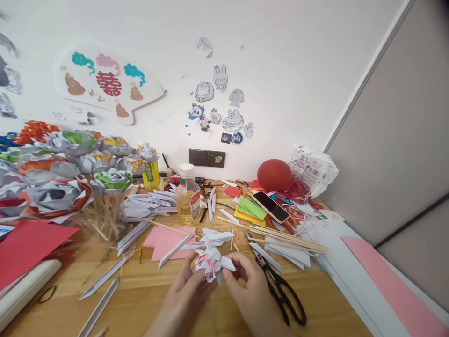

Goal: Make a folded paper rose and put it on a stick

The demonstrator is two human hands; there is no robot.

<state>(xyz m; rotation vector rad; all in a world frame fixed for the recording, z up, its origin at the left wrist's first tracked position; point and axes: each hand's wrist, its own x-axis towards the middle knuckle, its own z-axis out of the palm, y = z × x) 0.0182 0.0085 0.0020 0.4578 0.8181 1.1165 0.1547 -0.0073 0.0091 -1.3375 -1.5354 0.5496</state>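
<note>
One left hand (185,285) and one right hand (247,285) form my grip, clasping a white-and-pink folded-paper flower (211,262), seemingly part-built; unattached white folded-paper strips (150,204) lie beyond and left of the grip.

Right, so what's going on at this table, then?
A person is working with bare hands on a small white-and-pink paper flower. The left hand cups one side, while the right hand holds a white petal on the other. Black-handled scissors lie beside the right hand. Pink paper sheets and folded white strips lie beyond, and larger paper flowers are clustered at the left.
</note>
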